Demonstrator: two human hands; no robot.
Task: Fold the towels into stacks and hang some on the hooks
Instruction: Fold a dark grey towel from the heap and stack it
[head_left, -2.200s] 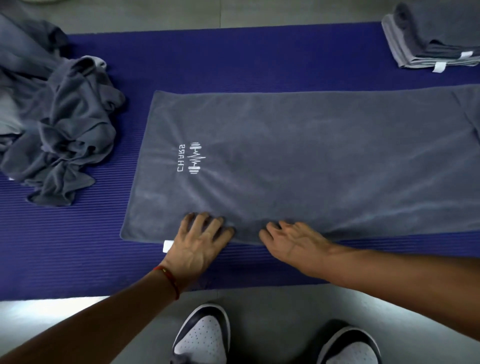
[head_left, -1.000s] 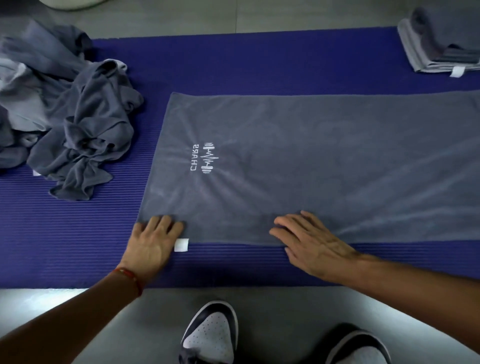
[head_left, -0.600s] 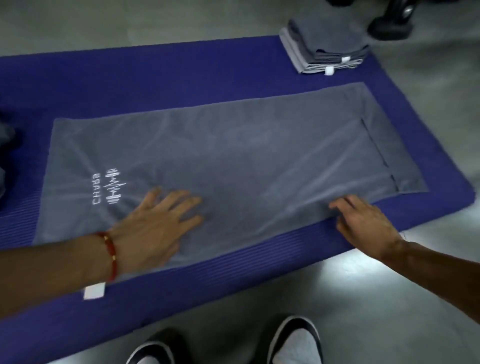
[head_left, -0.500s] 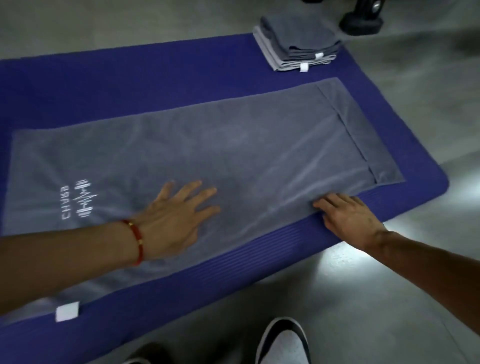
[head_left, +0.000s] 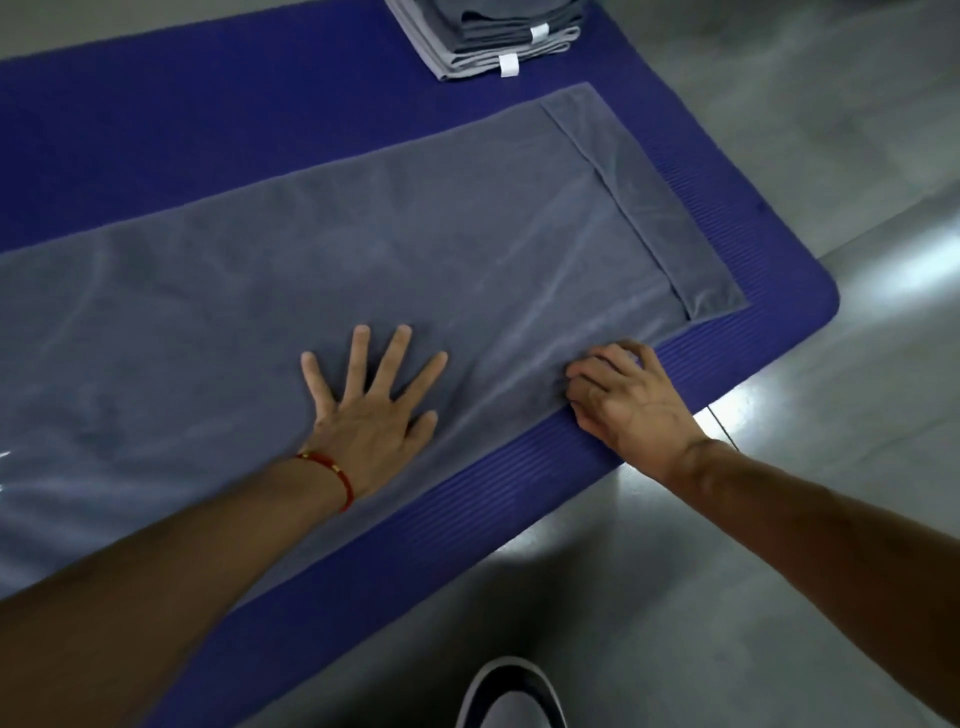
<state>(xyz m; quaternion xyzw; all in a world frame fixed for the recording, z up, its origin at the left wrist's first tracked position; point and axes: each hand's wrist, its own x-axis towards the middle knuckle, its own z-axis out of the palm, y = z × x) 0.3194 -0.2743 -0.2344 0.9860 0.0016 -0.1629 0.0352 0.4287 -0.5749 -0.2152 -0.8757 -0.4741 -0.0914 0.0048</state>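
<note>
One blue mat (head_left: 208, 130) on the grey floor (head_left: 779, 519), carrying all the cloth. Spread along it lengthwise: one grey towel (head_left: 363, 234), flat, reaching from beyond the left of the view almost to the mat's right end, with its long near edge just inside the mat's near edge. At the right end of the towel, a narrow strip (head_left: 649, 197) turned over on itself. At the mat's far right corner, apart from the spread towel, a neat stack of folded towels (head_left: 483, 36) with white tags (head_left: 509, 65) facing this way.

Left hand (head_left: 371, 410): fingers spread wide, palm pressed flat on the towel near its near edge. Right hand (head_left: 628, 400): fingers curled onto the near edge close to the towel's near right corner, apparently bunching and pinching the cloth there; exact hold partly hidden by the knuckles.

For a clean fold, probably best to:
- flatten that turned-over strip first, or fold it in squarely;
- pin with the flat left palm as an anchor while lifting with the right;
- take the corner itself, not a bunch of cloth beside it;
- carry it across to meet the opposite edge, matching corners;
- smooth outward from the crease before letting go.
</note>
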